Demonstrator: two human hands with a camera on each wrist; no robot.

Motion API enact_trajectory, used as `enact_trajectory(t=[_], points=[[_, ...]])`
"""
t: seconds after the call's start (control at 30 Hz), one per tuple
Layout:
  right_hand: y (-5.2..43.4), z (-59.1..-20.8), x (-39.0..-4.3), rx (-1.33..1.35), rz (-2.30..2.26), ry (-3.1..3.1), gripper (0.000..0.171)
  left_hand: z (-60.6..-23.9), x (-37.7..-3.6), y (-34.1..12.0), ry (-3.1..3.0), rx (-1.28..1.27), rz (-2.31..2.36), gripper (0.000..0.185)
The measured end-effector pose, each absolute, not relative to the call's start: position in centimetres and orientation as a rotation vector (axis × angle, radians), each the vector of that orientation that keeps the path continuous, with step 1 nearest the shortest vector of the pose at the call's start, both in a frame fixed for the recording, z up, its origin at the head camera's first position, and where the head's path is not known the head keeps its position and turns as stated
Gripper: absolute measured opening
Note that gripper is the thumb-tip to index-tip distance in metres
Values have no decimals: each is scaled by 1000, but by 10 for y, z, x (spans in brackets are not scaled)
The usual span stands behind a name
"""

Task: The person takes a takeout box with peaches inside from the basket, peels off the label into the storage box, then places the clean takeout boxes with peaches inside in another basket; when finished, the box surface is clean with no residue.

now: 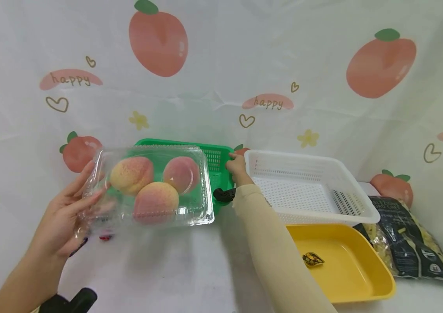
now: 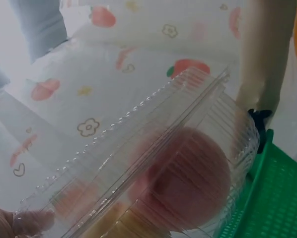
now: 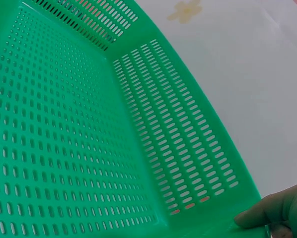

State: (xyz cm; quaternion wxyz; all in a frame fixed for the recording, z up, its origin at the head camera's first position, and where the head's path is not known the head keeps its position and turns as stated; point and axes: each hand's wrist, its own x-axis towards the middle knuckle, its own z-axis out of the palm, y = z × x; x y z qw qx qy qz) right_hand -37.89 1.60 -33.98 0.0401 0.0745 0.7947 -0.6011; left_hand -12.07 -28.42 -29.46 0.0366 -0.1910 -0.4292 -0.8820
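Observation:
My left hand (image 1: 62,211) grips one end of a clear plastic clamshell box (image 1: 202,208) with three peaches (image 1: 156,202) inside, held up over the table. The left wrist view shows the box's ribbed side, a peach (image 2: 188,178) behind it and the thumb (image 2: 34,222) on the edge. My right hand (image 1: 239,168) holds the rim of a green perforated basket (image 1: 215,158) at its right end. The thumb (image 3: 260,213) lies over that rim in the right wrist view, and the basket's inside is bare there. In the head view the box hides much of the basket.
Right of the green basket stands a white perforated basket (image 1: 300,191). In front of it, a yellow tray (image 1: 354,269) holds a small dark-and-yellow patterned item (image 1: 313,259). A dark printed bag (image 1: 405,239) lies at the far right. A fruit-printed cloth (image 1: 213,52) hangs behind.

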Motion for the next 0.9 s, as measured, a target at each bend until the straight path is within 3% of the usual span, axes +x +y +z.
enact_trajectory(t=[0.2, 0.47, 0.9], points=[[17, -339, -380, 227, -1846, 2426, 57, -270, -166, -287, -1613, -554, -2613, 61], [17, -339, -378, 199, -1857, 2444, 58, -238, -219, -282, -2050, -271, -2405, 67], [18, -341, -379, 188, -1866, 2420, 57, -232, -278, -277, -2373, -248, -2272, 61]])
